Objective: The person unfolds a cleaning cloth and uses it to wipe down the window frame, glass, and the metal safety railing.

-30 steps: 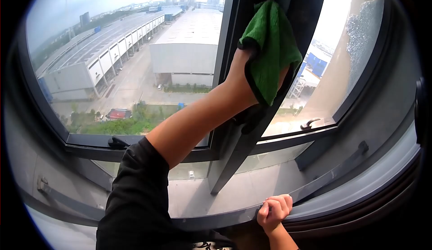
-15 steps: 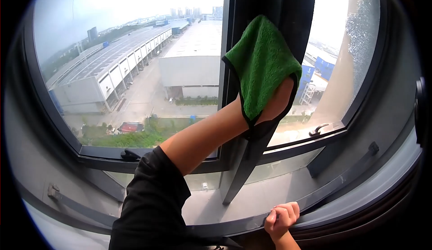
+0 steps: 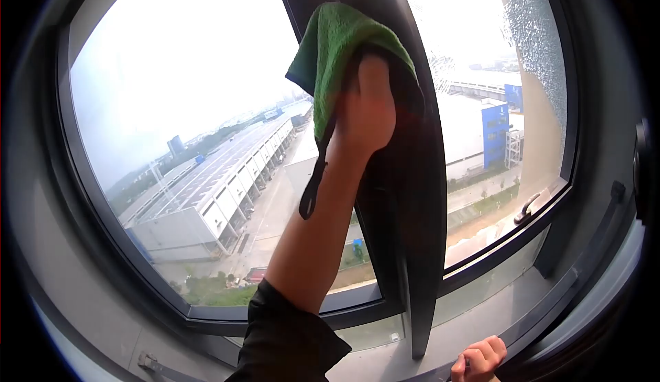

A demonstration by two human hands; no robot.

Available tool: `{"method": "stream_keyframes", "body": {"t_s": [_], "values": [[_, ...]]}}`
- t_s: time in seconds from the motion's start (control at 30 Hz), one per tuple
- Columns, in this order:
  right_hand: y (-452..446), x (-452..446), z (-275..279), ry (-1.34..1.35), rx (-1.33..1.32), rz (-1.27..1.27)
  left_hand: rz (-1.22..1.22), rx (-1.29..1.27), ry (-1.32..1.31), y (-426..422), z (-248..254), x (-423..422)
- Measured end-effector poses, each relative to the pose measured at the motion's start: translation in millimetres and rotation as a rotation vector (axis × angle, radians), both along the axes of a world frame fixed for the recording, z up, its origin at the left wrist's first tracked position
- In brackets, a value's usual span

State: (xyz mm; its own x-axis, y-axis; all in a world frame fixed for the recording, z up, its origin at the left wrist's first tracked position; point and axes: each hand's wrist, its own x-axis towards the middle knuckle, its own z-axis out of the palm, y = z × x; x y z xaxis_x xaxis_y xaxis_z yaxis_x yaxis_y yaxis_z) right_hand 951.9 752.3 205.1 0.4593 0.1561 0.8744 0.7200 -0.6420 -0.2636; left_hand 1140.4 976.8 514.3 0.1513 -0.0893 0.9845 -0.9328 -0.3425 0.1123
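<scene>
My left hand (image 3: 371,107) is raised high, its fingers hidden under a green cloth (image 3: 337,35) with dark edging and a hanging loop. Held in that hand, the cloth drapes over the fingers and lies against the dark window post (image 3: 405,176) between the two panes. At the lower right, my right hand (image 3: 479,359) is closed in a fist around the grey rail (image 3: 570,286) that runs along the sill.
A large pane (image 3: 206,107) fills the left side. To the right is a narrower pane with a cracked patch (image 3: 533,31) and a window handle (image 3: 528,209). The concrete ledge (image 3: 440,337) lies below. Outside are long warehouse roofs (image 3: 227,176).
My left hand has moved up along the post with the cloth, and its arm is now more upright. The view has tilted and risen. My right hand stays closed at the rail.
</scene>
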Motion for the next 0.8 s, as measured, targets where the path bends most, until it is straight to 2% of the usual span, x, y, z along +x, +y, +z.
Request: {"method": "stream_keyframes", "body": {"t_s": [0.03, 0.07, 0.1, 0.13, 0.2, 0.23, 0.3, 0.43, 0.47, 0.53, 0.6, 0.73, 0.8], "values": [[-1.5, 0.4, 0.0, 0.007, 0.001, 0.007, -0.030, 0.123, 0.064, 3.9, -39.3, -8.0], [-2.3, 0.2, 0.7, 0.001, 0.004, 0.005, 0.062, 0.141, 0.041, 4.3, -85.2, -11.7], [-3.7, -0.2, 0.8, -0.006, 0.003, -0.001, 0.018, 0.163, 0.100, 3.4, -131.0, -22.8], [-4.8, 0.2, 0.0, -0.015, 0.016, 0.009, 0.077, 0.313, 0.179, 17.2, -180.9, -20.7], [-8.1, 1.6, -2.2, -0.026, 0.042, 0.007, 0.014, 0.239, 0.224, 26.5, -230.0, -12.9], [-9.8, 1.5, -0.7, -0.030, 0.046, 0.003, 0.001, 0.185, 0.243, 28.7, -232.1, -6.6], [-11.4, 2.3, -0.2, -0.025, 0.063, 0.014, 0.151, 0.135, 0.133, 36.8, -177.0, -0.4], [-10.8, 9.7, -20.0, -0.065, 0.069, -0.003, 0.506, 0.073, -0.138, 60.5, 0.8, 22.6], [-13.4, 9.8, -28.2, -0.038, 0.040, 0.014, 0.571, 0.070, -0.164, 69.2, 25.4, 29.9], [-16.2, 16.1, -35.9, -0.043, 0.061, 0.014, 0.686, 0.062, -0.162, 84.3, 26.9, 37.4], [-13.8, 14.2, -41.0, -0.055, 0.084, -0.003, 0.771, 0.052, -0.118, 101.5, -24.0, 28.0], [-18.0, 13.9, -42.8, -0.041, 0.110, 0.013, 0.855, 0.073, 0.035, 121.8, -192.7, -21.9], [-18.9, 15.8, -43.4, -0.037, 0.132, 0.025, 0.861, 0.074, 0.101, 117.4, -252.8, -35.9]]}}
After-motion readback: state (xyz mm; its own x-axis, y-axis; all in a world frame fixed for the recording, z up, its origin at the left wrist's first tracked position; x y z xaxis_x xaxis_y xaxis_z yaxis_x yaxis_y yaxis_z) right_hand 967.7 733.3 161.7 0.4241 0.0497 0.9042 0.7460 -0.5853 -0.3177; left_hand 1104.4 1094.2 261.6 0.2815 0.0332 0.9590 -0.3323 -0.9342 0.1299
